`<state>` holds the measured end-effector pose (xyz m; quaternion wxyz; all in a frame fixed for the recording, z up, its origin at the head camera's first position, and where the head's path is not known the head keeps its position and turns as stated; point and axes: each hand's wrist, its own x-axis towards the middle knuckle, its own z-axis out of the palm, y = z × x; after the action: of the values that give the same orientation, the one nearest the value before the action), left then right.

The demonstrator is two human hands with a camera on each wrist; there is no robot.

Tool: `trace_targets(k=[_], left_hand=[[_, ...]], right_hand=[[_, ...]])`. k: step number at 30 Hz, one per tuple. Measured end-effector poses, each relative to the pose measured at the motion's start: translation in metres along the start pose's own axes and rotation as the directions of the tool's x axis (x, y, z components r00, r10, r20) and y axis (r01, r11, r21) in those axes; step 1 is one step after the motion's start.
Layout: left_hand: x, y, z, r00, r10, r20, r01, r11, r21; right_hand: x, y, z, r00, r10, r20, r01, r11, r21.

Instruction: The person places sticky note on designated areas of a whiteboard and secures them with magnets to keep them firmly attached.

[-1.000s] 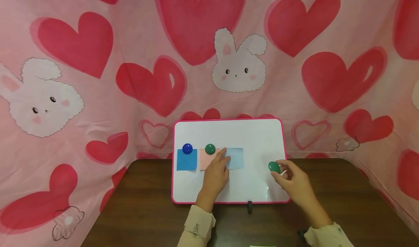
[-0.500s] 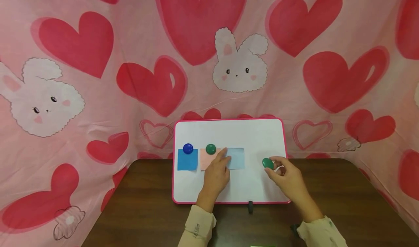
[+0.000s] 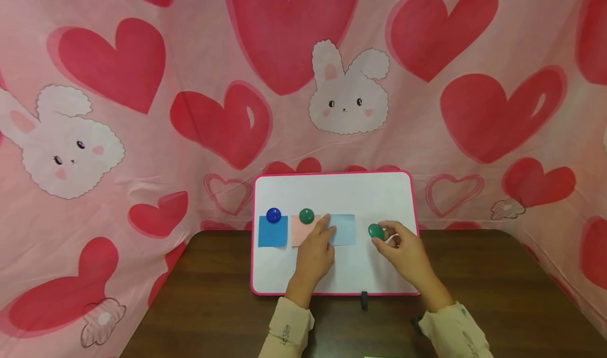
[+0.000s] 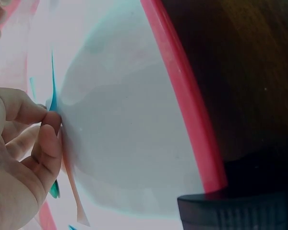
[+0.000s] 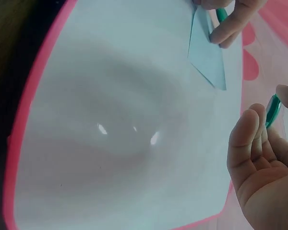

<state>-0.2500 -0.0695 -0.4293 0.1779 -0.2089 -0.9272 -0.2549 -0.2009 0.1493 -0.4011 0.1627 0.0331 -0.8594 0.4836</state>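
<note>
In the head view my left hand presses its extended fingertips on the left edge of a light blue sticky note on the whiteboard. It partly covers a pink sticky note, which has a green round magnet at its top. Farther left, a blue round magnet sits on the top edge of a darker blue sticky note. My right hand pinches another green round magnet between thumb and fingers, to the right of the light blue note. In the right wrist view this magnet is off the board.
The pink-framed whiteboard leans back on a dark wooden table. A small black clip-like piece is at its lower edge. A dark object lies by the right sleeve. Behind hangs a pink cloth with hearts and rabbits.
My right hand has moved left and slightly up with the green magnet, from the board's right edge toward the light blue note. My left hand has stayed in place on that note.
</note>
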Motion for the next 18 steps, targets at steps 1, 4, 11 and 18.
trace_targets(k=[1, 4, 11, 18], left_hand=[[0.000, 0.000, 0.000, 1.000, -0.002, 0.004, 0.002, 1.000, -0.003], [0.000, 0.000, 0.000, 1.000, -0.007, 0.013, 0.007, 1.000, -0.008], [-0.001, 0.000, 0.000, 0.999, -0.014, 0.028, 0.014, 1.000, 0.002], [-0.001, -0.001, -0.001, 0.999, -0.010, 0.049, 0.009, 1.000, 0.006]], right_hand=[[0.001, -0.001, 0.001, 1.000, -0.004, 0.001, 0.004, 1.000, 0.000], [0.005, -0.001, 0.006, 1.000, -0.022, 0.000, 0.022, 1.000, 0.014], [0.014, -0.003, 0.016, 0.998, -0.065, 0.005, 0.065, 0.998, 0.010], [0.023, -0.009, 0.025, 0.997, -0.069, 0.024, 0.070, 0.997, -0.017]])
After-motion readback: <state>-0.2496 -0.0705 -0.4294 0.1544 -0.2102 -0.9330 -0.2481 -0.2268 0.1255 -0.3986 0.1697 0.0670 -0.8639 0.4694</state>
